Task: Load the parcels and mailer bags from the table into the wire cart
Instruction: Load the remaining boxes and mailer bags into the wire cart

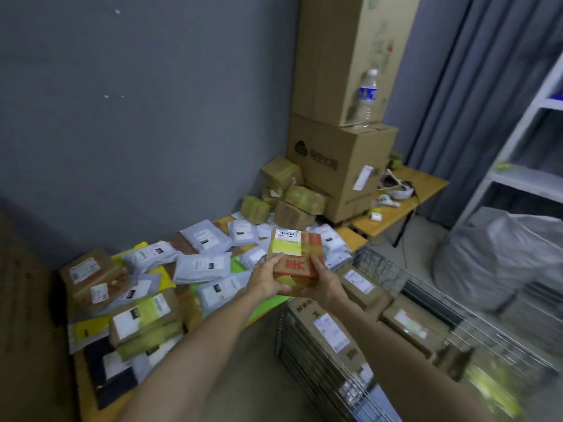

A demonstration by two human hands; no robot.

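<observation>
A person's left hand (268, 280) and right hand (324, 283) clamp together on 1 small brown parcel (297, 254), each gripping a near corner with the thumb on top. The parcel, printed in red and carrying a white barcode label and a yellow-green patch, is held in the air, above the near right end of the table (86, 400) and just beside the far corner of the wire cart (300, 351). The table is heaped with grey mailer bags (202, 266), yellow mailers and brown labelled parcels (91, 275), overlapping one another. The cart stands at the lower right, just beside the table, with 3 labelled cardboard parcels (411, 324) showing inside it; the view there is blurred. At the far end of the table a cluster of small taped boxes (304, 199) leans against 2 large stacked cartons (341, 166), and a water bottle (367, 95) stands on the lower carton. To the right, a second wooden table (426, 181) holds a white headset (399, 190). A grey curtain (457, 86), a white shelf unit (533, 147) and a bulging plastic sack (502, 254) fill the right side.
</observation>
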